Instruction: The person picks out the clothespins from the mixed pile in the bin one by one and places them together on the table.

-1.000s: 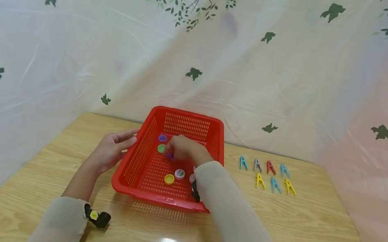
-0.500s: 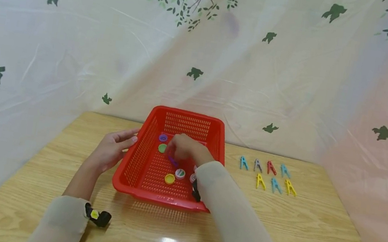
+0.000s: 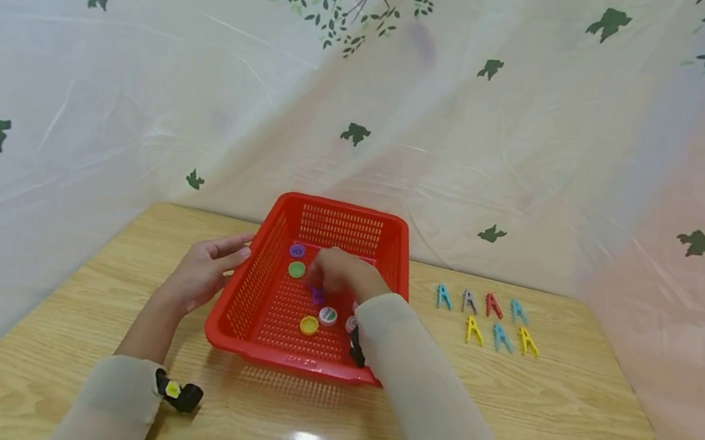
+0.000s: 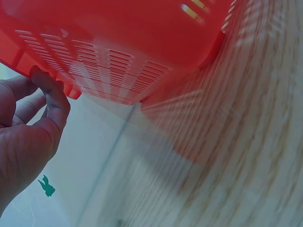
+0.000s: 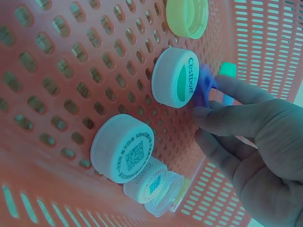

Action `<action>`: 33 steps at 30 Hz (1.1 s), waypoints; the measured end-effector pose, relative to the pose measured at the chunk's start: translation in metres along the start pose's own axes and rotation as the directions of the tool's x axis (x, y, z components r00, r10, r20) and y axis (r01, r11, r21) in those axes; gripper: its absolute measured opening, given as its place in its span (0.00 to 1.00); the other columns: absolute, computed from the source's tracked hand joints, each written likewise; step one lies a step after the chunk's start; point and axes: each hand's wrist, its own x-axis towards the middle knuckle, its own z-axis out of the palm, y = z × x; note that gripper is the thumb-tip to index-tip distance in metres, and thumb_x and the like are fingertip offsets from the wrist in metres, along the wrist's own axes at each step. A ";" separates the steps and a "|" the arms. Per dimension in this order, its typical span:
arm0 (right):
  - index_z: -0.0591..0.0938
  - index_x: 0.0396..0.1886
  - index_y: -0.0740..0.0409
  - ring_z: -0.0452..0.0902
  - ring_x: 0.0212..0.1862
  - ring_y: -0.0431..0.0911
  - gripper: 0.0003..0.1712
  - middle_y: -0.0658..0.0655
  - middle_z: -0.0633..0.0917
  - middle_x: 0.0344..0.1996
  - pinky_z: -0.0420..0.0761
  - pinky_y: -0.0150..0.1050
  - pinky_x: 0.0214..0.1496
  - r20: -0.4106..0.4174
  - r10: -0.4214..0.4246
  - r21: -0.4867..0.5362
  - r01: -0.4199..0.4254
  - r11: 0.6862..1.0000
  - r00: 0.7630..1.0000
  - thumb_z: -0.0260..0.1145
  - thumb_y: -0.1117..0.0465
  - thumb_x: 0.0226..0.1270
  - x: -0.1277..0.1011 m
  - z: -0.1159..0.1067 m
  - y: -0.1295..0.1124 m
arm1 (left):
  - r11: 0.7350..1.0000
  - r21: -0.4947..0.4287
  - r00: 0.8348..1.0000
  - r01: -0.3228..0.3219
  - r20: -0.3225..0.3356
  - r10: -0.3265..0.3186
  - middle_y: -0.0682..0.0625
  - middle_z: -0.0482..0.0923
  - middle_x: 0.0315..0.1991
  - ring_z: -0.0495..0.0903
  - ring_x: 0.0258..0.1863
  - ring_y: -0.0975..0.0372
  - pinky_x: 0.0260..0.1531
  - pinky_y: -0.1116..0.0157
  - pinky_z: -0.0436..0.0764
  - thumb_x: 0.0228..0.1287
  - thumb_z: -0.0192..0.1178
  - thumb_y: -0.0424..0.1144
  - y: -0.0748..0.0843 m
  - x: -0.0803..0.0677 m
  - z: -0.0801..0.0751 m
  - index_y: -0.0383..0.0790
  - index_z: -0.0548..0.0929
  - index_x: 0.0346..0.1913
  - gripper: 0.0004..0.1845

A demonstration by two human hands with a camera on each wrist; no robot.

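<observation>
My right hand (image 3: 338, 272) reaches into the red plastic basket (image 3: 292, 363) and pinches a purple clothespin (image 5: 204, 87) between thumb and fingertips, low over the perforated floor. Beside it in the right wrist view lies a white bottle cap (image 5: 175, 78) with a green mark. A yellow cap (image 3: 309, 326), a green cap (image 3: 297, 269) and a purple cap (image 3: 297, 250) lie about it. My left hand (image 3: 205, 271) is at the basket's left side, fingertips and thumb touching the rim from outside. In the left wrist view this hand (image 4: 35, 123) meets the rim's underside.
Several clothespins, among them a red one (image 3: 493, 305) and a yellow one (image 3: 474, 330), lie in two rows on the wooden table (image 3: 568, 416) right of the basket. More white caps (image 5: 123, 148) lie near the basket's wall. A patterned curtain (image 3: 442, 157) hangs behind.
My right hand has shifted slightly right and nearer inside the basket; the purple clothespin has moved the same way and turned. My left hand stays at the rim.
</observation>
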 end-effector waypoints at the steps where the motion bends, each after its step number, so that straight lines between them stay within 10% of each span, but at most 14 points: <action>1: 0.89 0.51 0.46 0.84 0.42 0.46 0.20 0.49 0.87 0.41 0.86 0.50 0.54 -0.001 -0.004 -0.010 0.004 1.000 1.000 0.75 0.68 0.62 0.000 0.000 0.000 | 1.000 -0.001 1.000 -0.001 0.000 0.001 0.38 0.73 0.69 0.83 0.56 0.56 0.52 0.58 0.85 0.75 0.61 0.45 0.000 0.000 0.000 0.42 0.71 0.75 0.29; 33: 0.91 0.41 0.43 0.83 0.41 0.45 0.12 0.46 0.86 0.39 0.87 0.48 0.51 0.014 -0.046 -0.126 0.047 0.991 0.999 0.79 0.63 0.59 0.006 0.003 -0.002 | 1.000 0.004 1.000 0.004 -0.003 -0.004 0.39 0.73 0.69 0.83 0.55 0.57 0.51 0.58 0.85 0.76 0.60 0.44 0.002 0.000 0.001 0.41 0.70 0.75 0.29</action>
